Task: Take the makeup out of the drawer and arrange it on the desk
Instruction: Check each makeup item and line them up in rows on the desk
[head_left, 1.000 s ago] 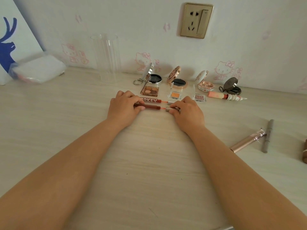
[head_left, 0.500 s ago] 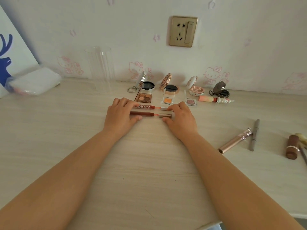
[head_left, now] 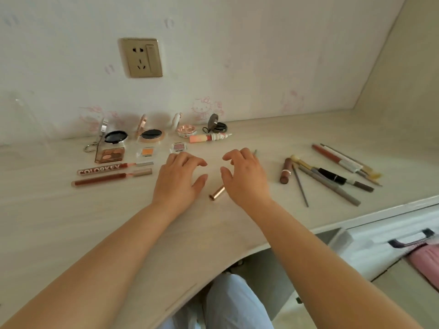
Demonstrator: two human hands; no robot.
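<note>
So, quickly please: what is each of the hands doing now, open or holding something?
Left hand: open, fingers loosely curled, holding nothing.
Right hand: open, fingers loosely curled above the rose-gold tube, not gripping it.

Both bare forearms are stretched forward over the counter from its near edge, converging toward its middle. The left hand (head_left: pixel 178 180) is held palm down, fingers (head_left: pixel 190 160) loosely curled, thumb spread to the right. The right hand (head_left: pixel 244 178) is held likewise beside it, fingers bent, thumb pointing left. Nothing is gripped by either hand.
</note>
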